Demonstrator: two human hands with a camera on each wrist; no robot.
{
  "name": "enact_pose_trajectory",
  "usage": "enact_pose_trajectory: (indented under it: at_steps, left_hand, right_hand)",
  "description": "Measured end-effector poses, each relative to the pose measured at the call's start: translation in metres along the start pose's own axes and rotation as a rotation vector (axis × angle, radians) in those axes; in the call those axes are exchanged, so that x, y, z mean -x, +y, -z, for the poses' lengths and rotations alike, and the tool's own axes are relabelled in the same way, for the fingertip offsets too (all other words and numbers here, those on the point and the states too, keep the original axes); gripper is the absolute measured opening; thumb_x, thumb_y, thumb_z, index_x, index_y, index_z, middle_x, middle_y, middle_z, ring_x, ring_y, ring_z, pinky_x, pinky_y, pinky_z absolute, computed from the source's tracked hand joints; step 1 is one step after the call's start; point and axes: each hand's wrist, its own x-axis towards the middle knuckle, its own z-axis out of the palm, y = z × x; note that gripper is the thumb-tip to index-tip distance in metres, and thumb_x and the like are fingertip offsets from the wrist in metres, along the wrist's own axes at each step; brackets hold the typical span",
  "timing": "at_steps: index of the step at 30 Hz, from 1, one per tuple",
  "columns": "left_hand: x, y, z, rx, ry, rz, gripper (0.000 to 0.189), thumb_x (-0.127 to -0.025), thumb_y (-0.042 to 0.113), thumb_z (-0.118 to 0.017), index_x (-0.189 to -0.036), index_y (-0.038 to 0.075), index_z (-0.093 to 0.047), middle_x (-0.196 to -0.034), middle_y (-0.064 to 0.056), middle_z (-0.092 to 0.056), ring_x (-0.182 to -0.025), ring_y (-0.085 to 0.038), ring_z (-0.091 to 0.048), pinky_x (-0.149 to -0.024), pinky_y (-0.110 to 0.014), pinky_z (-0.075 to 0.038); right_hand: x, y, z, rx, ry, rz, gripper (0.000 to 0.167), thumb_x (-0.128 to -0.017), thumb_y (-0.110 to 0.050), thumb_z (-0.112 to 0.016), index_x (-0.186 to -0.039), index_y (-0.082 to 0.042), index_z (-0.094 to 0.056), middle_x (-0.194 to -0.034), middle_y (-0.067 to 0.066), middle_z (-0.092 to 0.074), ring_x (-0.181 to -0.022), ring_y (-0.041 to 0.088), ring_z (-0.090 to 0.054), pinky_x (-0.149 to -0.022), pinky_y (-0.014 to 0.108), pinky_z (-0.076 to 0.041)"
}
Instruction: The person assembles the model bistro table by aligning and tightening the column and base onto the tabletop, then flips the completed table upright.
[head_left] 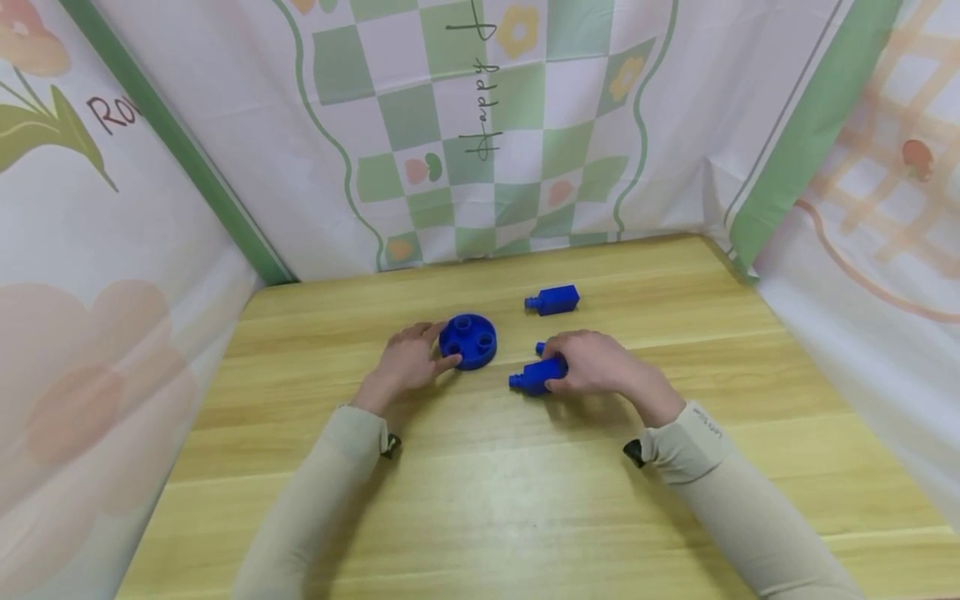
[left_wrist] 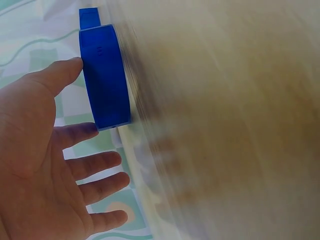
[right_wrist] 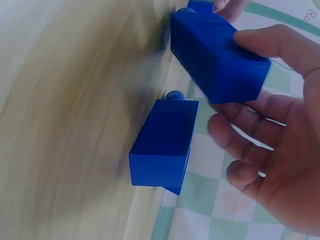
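Note:
A round blue base [head_left: 483, 357] with three raised sockets lies on the table. My left hand [head_left: 408, 360] spans its left side, thumb and index finger on opposite parts of the rim [left_wrist: 105, 77], the other fingers spread. My right hand [head_left: 592, 362] pinches a blue square block [right_wrist: 215, 55] with a narrow ridged neck, held between thumb and fingers. The neck points left, toward the base. Just beyond, a second such block [right_wrist: 165, 130] is mostly hidden by the right hand in the head view. A third block [head_left: 558, 300] lies farther back.
The wooden table [head_left: 480, 492] ends at a patterned cloth [head_left: 465, 200] at the back. Further cloth walls [head_left: 847, 350] hang at the left and right. Dark wrist-worn pieces [head_left: 634, 452] sit below the sleeves.

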Motion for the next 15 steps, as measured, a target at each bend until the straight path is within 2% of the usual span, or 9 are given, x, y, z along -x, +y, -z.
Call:
enact_pose_trajectory:
  at_steps: [8,15]
  left_hand:
    - [-0.001,-0.001,-0.002,0.013,-0.001,0.017,0.079,-0.096,0.066,-0.046,-0.158,0.02,-0.029,-0.16,-0.014,-0.036,-0.149,-0.036,-0.032,-0.121,-0.06,-0.023]
    - [-0.001,-0.002,-0.003,0.039,0.003,0.024,0.08,-0.096,0.067,-0.047,-0.158,0.021,-0.029,-0.16,-0.015,-0.036,-0.149,-0.037,-0.03,-0.122,-0.061,-0.02]
  right_hand:
    - [-0.01,0.003,0.003,-0.074,0.144,0.008,0.039,-0.081,-0.039,-0.078,-0.109,-0.013,-0.07,-0.108,0.006,-0.073,-0.097,0.024,-0.068,-0.086,0.044,-0.055]
    - [-0.018,0.003,0.01,-0.108,0.186,-0.003,0.041,-0.082,-0.039,-0.077,-0.111,-0.012,-0.069,-0.104,0.009,-0.069,-0.094,0.024,-0.065,-0.084,0.044,-0.053]
